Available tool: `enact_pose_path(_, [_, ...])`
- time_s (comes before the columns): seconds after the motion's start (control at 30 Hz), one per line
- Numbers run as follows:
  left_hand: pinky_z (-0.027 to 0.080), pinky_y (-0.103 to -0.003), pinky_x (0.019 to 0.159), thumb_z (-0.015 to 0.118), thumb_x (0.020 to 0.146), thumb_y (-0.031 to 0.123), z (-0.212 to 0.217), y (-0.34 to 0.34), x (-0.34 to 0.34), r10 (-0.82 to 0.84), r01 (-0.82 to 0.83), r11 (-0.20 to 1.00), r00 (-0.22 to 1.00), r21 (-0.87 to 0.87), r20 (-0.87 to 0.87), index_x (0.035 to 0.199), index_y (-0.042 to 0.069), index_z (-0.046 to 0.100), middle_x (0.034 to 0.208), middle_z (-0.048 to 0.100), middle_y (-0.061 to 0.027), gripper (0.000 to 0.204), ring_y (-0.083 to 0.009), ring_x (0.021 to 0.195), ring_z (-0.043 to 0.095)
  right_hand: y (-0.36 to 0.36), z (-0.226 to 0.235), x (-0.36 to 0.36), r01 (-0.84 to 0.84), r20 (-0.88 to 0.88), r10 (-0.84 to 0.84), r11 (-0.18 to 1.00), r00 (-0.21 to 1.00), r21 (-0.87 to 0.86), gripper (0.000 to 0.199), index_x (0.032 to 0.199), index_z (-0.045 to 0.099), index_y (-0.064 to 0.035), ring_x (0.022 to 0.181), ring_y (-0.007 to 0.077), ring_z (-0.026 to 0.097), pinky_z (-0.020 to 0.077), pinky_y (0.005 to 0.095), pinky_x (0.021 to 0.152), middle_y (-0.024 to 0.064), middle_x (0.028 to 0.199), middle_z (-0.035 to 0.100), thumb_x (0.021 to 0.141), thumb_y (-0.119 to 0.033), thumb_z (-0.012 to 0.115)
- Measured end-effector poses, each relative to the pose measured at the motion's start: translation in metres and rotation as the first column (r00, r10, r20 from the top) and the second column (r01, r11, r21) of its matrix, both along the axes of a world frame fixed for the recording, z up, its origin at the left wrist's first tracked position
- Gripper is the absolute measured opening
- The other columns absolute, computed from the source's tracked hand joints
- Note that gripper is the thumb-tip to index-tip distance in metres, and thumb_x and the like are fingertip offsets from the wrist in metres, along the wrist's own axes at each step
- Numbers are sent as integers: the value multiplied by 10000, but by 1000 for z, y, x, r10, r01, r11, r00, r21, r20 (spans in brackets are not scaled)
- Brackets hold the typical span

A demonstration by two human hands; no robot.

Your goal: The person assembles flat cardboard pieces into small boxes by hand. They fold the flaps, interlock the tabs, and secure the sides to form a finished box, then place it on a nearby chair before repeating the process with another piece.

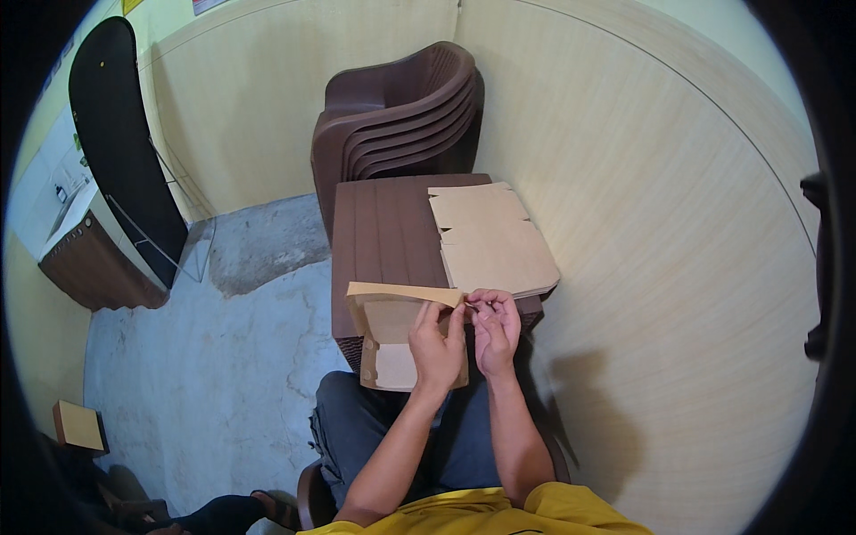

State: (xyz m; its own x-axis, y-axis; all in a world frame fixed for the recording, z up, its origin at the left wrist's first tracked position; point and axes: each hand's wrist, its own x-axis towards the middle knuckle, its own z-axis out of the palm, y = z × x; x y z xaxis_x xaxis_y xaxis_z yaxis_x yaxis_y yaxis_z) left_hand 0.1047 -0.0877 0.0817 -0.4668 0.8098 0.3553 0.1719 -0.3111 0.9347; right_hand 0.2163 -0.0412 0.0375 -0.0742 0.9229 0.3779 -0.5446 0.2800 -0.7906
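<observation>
A small kraft cardboard box (361,316) stands partly folded at the near edge of a brown table (383,232), above my lap, its lid raised and the inside showing. My left hand (435,346) is closed on the right part of the lid, fingers bent around the cardboard. At the lid's right corner, my right hand (496,332) pinches with thumb and fingertips against the corner flap. My fingers partly hide that corner. Beyond my hands, a stack of flat, notched cardboard blanks (495,236) lies on the table's right side.
Stacked brown plastic chairs (401,120) stand behind the table. A pale panelled wall (660,223) closes in on the right. To the left are an ironing-board-shaped black panel (125,152) and a counter (102,254). Another person's foot (278,508) and a small box (80,426) are at lower left.
</observation>
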Motion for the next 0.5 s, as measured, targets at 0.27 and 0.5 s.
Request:
enact_pose_path(0.27, [596,-471,857,672,1060,44,14,-6,5,-2,34,992,967,122,-254,1214,-48,676,1103,695,-245,180,-441,1003,727,-7,-8,-7,-90,87,82,991,993,103,805,1575,473,63,1337,211,604,477,370,1161,145,1441,633,1039,-499,682])
enact_pose_path(0.5, [633,-392,807,741,1063,123,-3,11,-17,-36,40,999,988,19,-150,1186,-78,699,1126,738,-207,239,-277,1009,778,4,-13,-15,62,633,-128,990,764,125,567,1471,533,2,1044,219,714,577,378,858,156,1207,708,998,-170,794])
